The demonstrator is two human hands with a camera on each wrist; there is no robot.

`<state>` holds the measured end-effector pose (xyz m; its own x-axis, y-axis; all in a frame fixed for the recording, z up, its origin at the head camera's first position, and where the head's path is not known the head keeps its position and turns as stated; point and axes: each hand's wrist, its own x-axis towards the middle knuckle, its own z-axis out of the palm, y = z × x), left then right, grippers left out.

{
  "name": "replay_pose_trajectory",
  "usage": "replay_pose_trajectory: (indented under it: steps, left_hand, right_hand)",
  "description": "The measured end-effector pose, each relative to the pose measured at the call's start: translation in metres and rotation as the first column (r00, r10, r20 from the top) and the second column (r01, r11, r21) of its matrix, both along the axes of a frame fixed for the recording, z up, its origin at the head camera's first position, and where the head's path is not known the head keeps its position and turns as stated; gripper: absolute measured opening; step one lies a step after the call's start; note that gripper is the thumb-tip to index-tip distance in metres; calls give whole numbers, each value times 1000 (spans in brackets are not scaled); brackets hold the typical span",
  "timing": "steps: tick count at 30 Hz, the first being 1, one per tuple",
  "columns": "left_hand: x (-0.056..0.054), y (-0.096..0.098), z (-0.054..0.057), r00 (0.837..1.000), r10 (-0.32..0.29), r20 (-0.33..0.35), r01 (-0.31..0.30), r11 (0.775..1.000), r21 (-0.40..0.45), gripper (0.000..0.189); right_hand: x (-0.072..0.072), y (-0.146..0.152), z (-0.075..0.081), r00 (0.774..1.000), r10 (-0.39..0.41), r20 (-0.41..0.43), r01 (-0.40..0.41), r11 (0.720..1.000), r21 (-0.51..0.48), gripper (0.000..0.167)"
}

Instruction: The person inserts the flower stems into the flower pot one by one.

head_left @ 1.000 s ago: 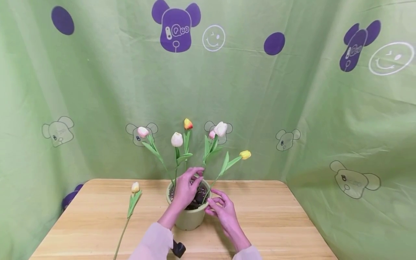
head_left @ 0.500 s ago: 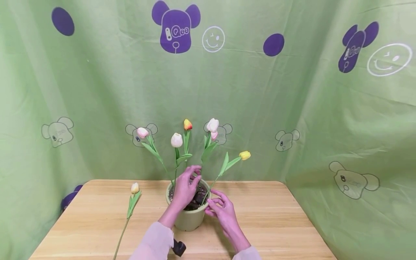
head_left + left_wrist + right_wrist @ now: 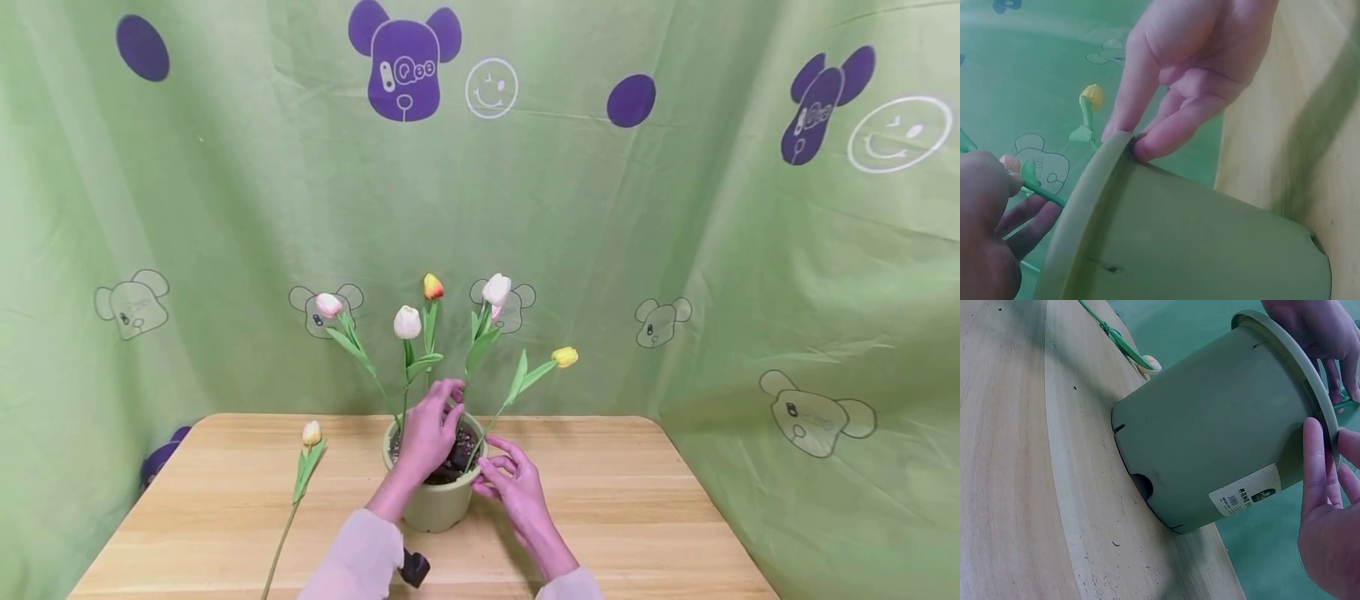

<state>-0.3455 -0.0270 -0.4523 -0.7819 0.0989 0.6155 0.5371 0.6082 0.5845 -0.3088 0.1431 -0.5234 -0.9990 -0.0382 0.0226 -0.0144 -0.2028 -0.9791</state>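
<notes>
A green plastic flower pot (image 3: 435, 510) stands upright on the table, dark soil (image 3: 446, 475) inside it. Over its mouth, my left hand (image 3: 427, 433) pinches the green stem (image 3: 1044, 192) of a tulip. That stem leads up toward a white tulip (image 3: 497, 290) with a pink one partly hidden behind it. At the near right side, my right hand (image 3: 519, 493) grips the pot's rim between thumb and fingers, as the right wrist view shows. Also standing in the pot are a yellow tulip (image 3: 565, 357), an orange-yellow tulip (image 3: 432, 287), a cream-white tulip (image 3: 407, 322) and a pink tulip (image 3: 328, 305).
To the left, a single pale yellow tulip (image 3: 312, 433) lies on the wooden table (image 3: 600, 500). A black object (image 3: 414, 568) shows by the left sleeve. Green printed cloth (image 3: 555, 200) hangs behind and at both sides. Bits of soil dot the tabletop in the right wrist view.
The white tulip's head has swung left from its first position, then slightly right again; the pink one behind it has shifted too. Both hands have stayed nearly where they were.
</notes>
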Motion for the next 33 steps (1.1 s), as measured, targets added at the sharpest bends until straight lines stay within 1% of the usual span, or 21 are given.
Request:
replay_pose_trajectory:
  steps: [7,10,16,22,33]
  left_hand:
    - [-2,1,-5,1000,12,-22,-13,998,-58,28]
    - [-2,1,-7,1000,12,-19,-13,998,-58,28]
    - [-2,1,-11,1000,-18,-13,18,998,-66,28]
    - [0,1,-13,1000,-7,-11,6,996,-92,29]
    - [4,-1,-13,999,-7,34,11,993,-116,27]
  right_hand:
    - [0,-2,0,1000,3,-1,-3,1000,-1,54]
    - [-1,-2,0,1000,9,-3,-9,1000,5,54]
    - [0,-1,1,1000,5,3,-5,1000,7,53]
    - [0,0,1,1000,7,7,-7,1000,10,53]
    - [0,0,2,1000,-4,6,4,1000,15,53]
